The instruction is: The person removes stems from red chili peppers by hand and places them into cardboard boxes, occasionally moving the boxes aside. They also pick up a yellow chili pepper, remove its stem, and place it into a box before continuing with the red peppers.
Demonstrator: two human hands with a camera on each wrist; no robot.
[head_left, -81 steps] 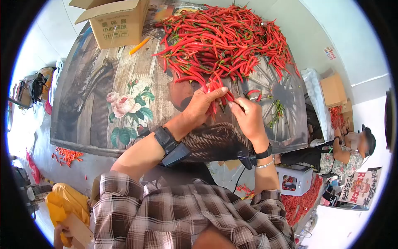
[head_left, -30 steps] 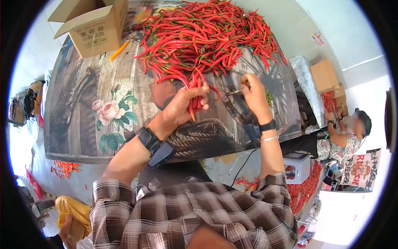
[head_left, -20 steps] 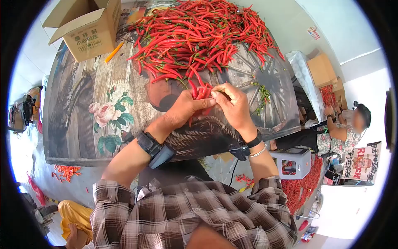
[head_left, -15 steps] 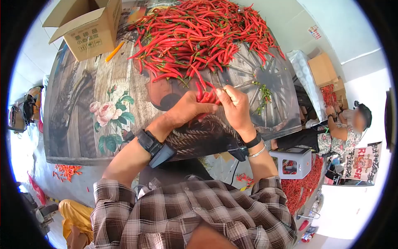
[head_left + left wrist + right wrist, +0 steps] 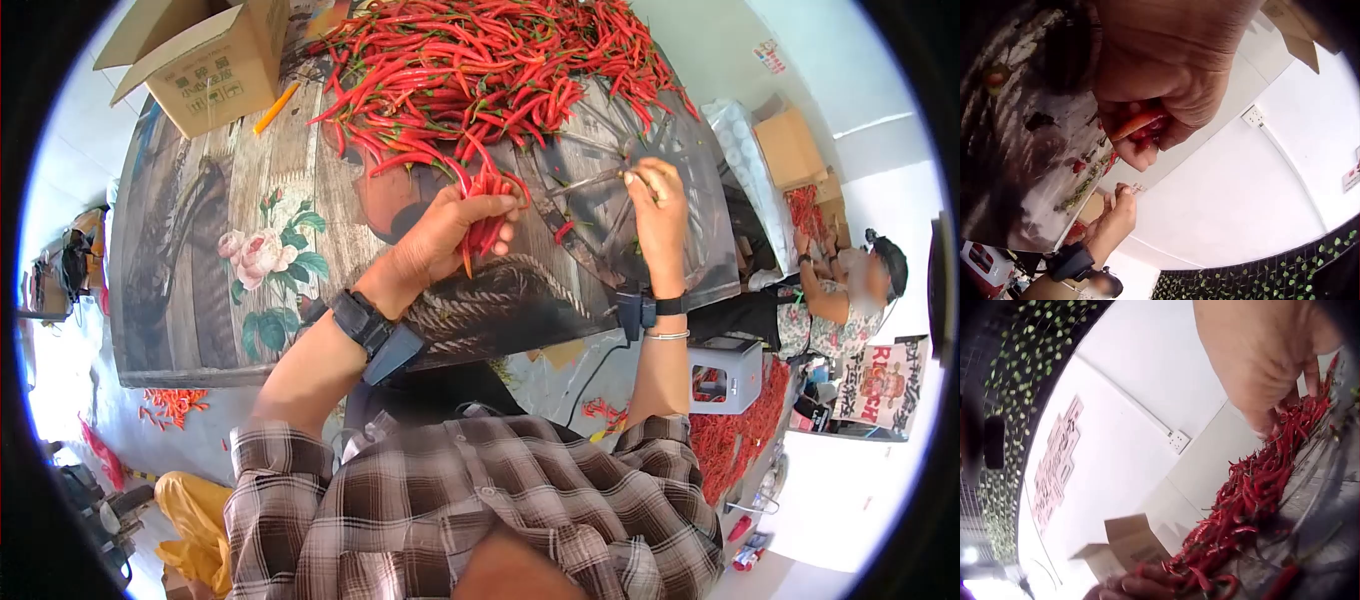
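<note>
My left hand (image 5: 445, 235) grips a bunch of red chili peppers (image 5: 485, 205), thumb across them and fingers curled behind. In the left wrist view the tips of these chilies (image 5: 1141, 125) show under the palm. My right hand (image 5: 660, 215) is raised over the right side of the table, apart from the left, fingers loosely bent and thumb apart from them; nothing shows between them. A blurred red chili (image 5: 563, 232) with a green end shows between the hands. Beyond them lies a large heap of red chilies (image 5: 480, 60), also seen behind the right hand in the right wrist view.
A carton (image 5: 215, 80) with raised flaps stands at the table's back left, an orange stick-like thing (image 5: 277, 108) beside it. Green stems (image 5: 1079, 190) lie on the tabletop. A grey plastic stool (image 5: 725, 375) stands below right. Another person (image 5: 845, 285) is at the far right.
My right hand was at the left hand's bunch half a second ago, pinching there; now it has swung right and away, fingers loosened. The left hand keeps its grip. A red chili has appeared between the hands.
</note>
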